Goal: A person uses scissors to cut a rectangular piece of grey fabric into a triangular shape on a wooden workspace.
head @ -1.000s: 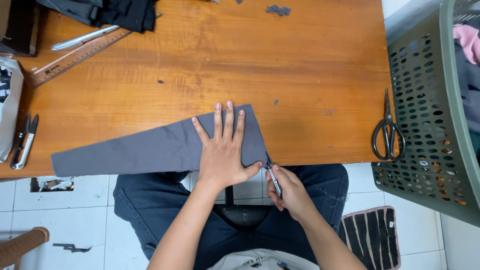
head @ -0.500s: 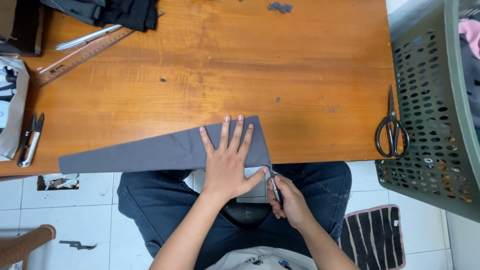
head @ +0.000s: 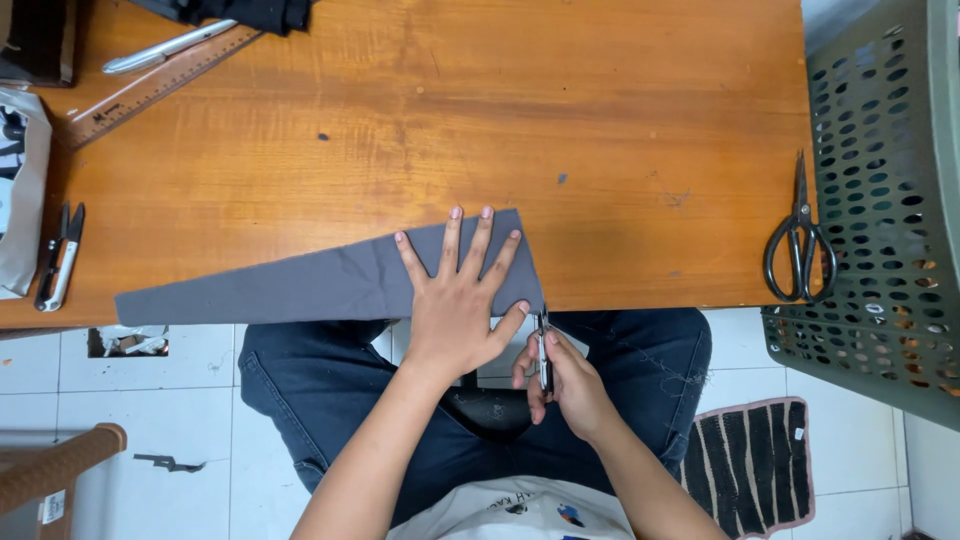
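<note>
R hand [head: 565, 385] grips snips [head: 543, 345], blades mostly hidden; L hand [head: 458, 300] flat on grey cloth [head: 300, 285].

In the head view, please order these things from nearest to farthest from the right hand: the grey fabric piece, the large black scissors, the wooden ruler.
From the right hand:
1. Grey fabric piece, just above it at the table's near edge, under the left hand.
2. Large black scissors, at the table's right edge beside the green basket.
3. Wooden ruler, at the far left corner.
</note>
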